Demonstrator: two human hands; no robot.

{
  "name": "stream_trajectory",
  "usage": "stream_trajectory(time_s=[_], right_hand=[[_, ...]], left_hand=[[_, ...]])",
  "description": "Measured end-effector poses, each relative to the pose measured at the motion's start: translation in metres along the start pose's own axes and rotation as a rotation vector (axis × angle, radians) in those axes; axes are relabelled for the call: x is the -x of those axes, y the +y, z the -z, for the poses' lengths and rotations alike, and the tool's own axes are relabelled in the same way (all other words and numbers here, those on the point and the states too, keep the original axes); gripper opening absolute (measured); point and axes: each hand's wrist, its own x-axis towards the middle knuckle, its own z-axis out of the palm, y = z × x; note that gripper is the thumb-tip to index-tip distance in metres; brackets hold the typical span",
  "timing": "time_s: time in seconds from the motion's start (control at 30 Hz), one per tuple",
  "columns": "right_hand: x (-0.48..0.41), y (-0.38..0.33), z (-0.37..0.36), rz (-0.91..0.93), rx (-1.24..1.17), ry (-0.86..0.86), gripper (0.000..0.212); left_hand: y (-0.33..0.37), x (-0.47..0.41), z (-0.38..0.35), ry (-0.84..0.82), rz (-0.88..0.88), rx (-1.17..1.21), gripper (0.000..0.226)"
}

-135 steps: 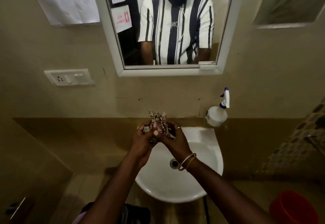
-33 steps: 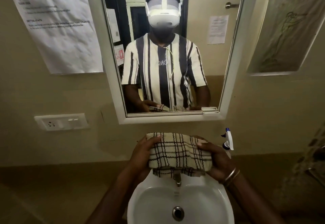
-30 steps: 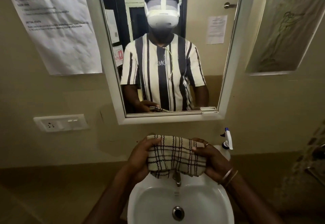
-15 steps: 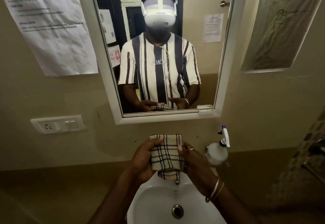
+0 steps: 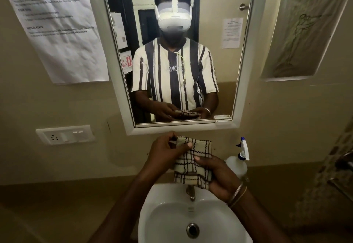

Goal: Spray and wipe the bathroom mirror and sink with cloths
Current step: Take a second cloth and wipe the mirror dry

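Cloth: cream cloth (image 5: 193, 163) with dark check lines, folded into a thick pad, held in the air between both hands, above the tap and in front of the wall below the mirror
Left hand: left hand (image 5: 164, 153) at 9 o'clock of the cloth, its fingers (image 5: 186, 146) narrow, pinching the upper left edge with the thumb on the front face
Right hand: right hand (image 5: 216, 176) at 4 o'clock of the cloth, thumb pressed on the front, the other fingers curled round the lower right side from behind; bangles (image 5: 236, 195) on the wrist
Tap: metal tap (image 5: 191, 193) at 6 o'clock of the cloth, just under its lower edge, partly hidden by it
Sink: white sink (image 5: 164, 221) at 6 o'clock, drain (image 5: 193, 230) in the middle of the bowl
Spray bottle: spray bottle (image 5: 238, 164) upright at 3 o'clock of the cloth, just beside the right hand, by the sink's back corner
Mirror: white-framed mirror (image 5: 246, 70) at 12 o'clock, reflecting a person in a striped shirt and both hands on the cloth
Wall: socket plate (image 5: 65, 134) at 9 o'clock, printed paper notice (image 5: 57, 28) at 10 o'clock, line drawing (image 5: 305, 32) at 2 o'clock
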Motion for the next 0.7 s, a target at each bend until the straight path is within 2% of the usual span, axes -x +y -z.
stream_trajectory(time_s=[0.07,0.2,0.43,0.6,0.7], right_hand=[[0.001,-0.008,-0.003,-0.018,-0.007,-0.005,0.034],[0.006,-0.017,-0.011,-0.012,-0.033,-0.058,0.033],[-0.007,-0.037,-0.048,0.081,0.186,-0.042,0.039],[-0.029,-0.057,-0.104,0.362,0.194,-0.016,0.032],[-0.043,-0.081,-0.146,0.652,0.268,0.07,0.029]], left_hand=[[0.003,0.0,0.0,-0.01,0.014,0.008,0.023],[0.011,0.006,-0.003,-0.116,0.123,0.308,0.027],[0.023,0.001,0.011,0.051,-0.003,0.341,0.022],[0.071,-0.013,0.051,0.089,-0.108,0.637,0.039],[0.101,-0.018,0.077,0.223,-0.233,0.597,0.036]])
